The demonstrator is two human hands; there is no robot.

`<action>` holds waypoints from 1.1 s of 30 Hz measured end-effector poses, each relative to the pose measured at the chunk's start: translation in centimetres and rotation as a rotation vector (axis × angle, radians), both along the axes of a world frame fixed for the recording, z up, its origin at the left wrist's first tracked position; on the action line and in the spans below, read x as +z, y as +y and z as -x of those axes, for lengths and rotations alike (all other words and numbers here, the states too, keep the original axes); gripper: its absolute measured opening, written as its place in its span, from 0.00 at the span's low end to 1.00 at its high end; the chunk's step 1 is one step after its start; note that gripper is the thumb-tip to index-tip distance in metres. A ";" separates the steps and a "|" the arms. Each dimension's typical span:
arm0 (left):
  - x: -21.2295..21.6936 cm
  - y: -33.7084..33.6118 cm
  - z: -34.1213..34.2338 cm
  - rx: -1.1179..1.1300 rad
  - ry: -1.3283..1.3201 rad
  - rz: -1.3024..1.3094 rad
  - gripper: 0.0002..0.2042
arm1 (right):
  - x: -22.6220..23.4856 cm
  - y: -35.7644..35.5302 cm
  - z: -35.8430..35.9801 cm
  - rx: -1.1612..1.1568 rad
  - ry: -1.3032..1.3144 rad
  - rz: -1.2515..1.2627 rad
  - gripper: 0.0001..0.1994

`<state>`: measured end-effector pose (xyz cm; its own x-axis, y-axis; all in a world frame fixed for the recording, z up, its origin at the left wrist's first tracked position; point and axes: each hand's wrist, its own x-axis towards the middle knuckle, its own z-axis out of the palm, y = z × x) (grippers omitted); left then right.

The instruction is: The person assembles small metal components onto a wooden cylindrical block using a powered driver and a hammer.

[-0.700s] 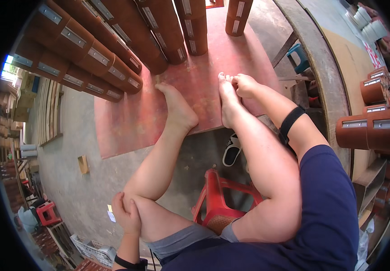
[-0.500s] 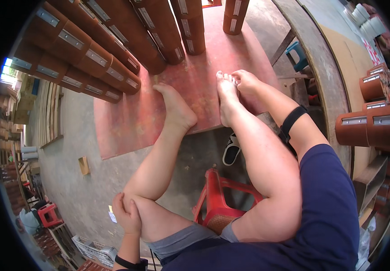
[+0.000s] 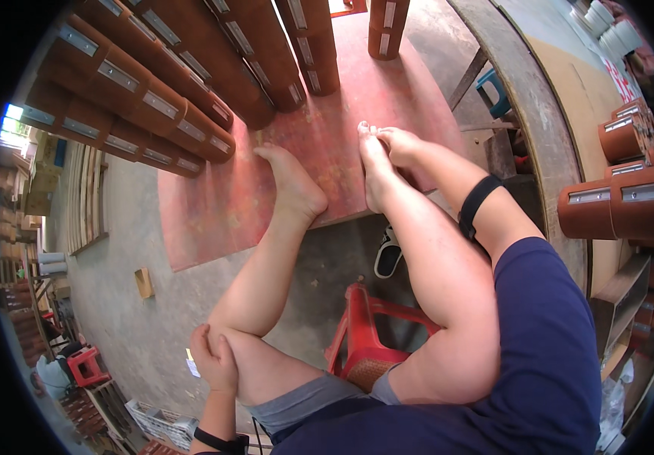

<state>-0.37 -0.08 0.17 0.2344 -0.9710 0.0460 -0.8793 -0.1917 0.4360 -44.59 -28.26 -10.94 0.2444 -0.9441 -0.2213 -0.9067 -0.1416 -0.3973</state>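
Observation:
My bare feet rest on a reddish worn tabletop (image 3: 228, 220). My right hand (image 3: 403, 146) is at the outer side of my right foot (image 3: 376, 163), its fingers curled over the toes and partly hidden against them. My left hand (image 3: 215, 360) lies on my left knee, fingers stretched and close together, holding nothing. My left foot (image 3: 296, 182) stands apart on the same surface, with no hand on it. Black bands circle both forearms.
Tall brown cylinders (image 3: 190, 68) with metal strips stand along the far left of the table. Below me are a red stool (image 3: 361, 326) and a black-and-white slipper (image 3: 388, 254). On the right, a wooden bench (image 3: 547, 152) carries more brown cylinders (image 3: 622, 205).
My right hand has shifted slightly left with my right foot, and its fingers lie closer over the toes. My left hand has stayed on the knee.

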 end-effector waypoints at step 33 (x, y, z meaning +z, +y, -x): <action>-0.3 -0.1 0.0 -0.005 -0.014 -0.004 0.17 | 0.2 -1.9 0.8 -0.110 -0.061 -0.134 0.18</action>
<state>-0.37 -0.14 -0.11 0.2288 -0.9724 0.0450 -0.8864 -0.1891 0.4225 -45.37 -30.19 -10.77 0.1585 -0.9289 -0.3347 -0.8875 0.0146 -0.4606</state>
